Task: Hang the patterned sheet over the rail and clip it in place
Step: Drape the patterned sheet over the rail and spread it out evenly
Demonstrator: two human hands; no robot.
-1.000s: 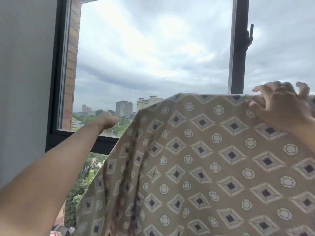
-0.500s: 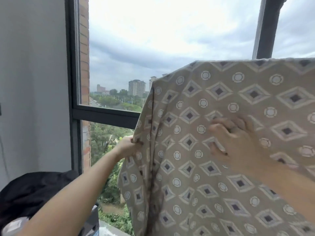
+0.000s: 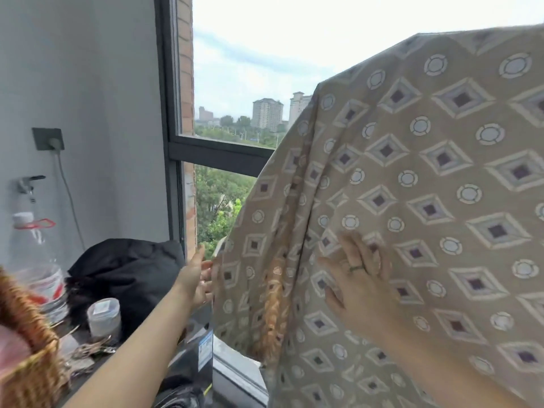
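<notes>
We smooth the draped patterned sheet point(image 3: 426, 172), right hand point(image 3: 362, 287) pressed flat, left hand point(image 3: 196, 278) touching its edge, fingers uncurled; clipping should follow.

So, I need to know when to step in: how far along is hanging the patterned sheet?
Done: the patterned sheet already drapes down from a fold at its top, though the rail itself is hidden under it. In hand: the right hand lies flat on the cloth and the left hand touches its left edge, apparently straightening it. Left: no clip shows anywhere on it, so clipping remains.
</notes>
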